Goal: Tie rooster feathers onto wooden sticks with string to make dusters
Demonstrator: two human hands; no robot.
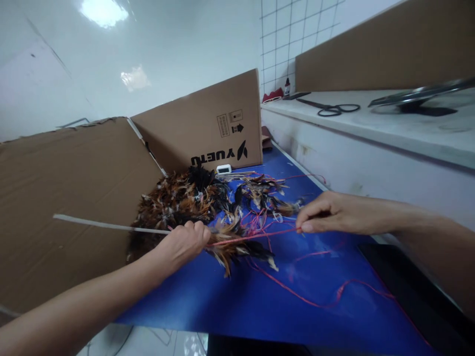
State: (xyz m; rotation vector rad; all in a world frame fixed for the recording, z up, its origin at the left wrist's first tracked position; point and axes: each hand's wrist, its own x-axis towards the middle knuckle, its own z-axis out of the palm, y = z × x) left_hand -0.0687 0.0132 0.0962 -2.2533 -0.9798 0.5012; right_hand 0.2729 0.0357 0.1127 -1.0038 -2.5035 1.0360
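My left hand (190, 240) is closed around a thin white rod (107, 225), which sticks out to the left. Brown and black feathers (232, 249) fan out on the right side of that fist. Between thumb and fingers, my right hand (322, 213) pinches a red string (260, 237). The string runs taut from the left fist, across the feathers, to the right fingertips. Inside the left fist, the join of rod, feathers and string is hidden. A large heap of brown and black feathers (178, 198) lies just behind my left hand.
Cardboard panels (178, 118) stand behind and left of the blue table (222, 306). A small white display device (223, 169) sits by the heap. Loose red string (297, 295) trails rightward towards a dark flat object (411, 287). Scissors (334, 109) lie on the white ledge (389, 131).
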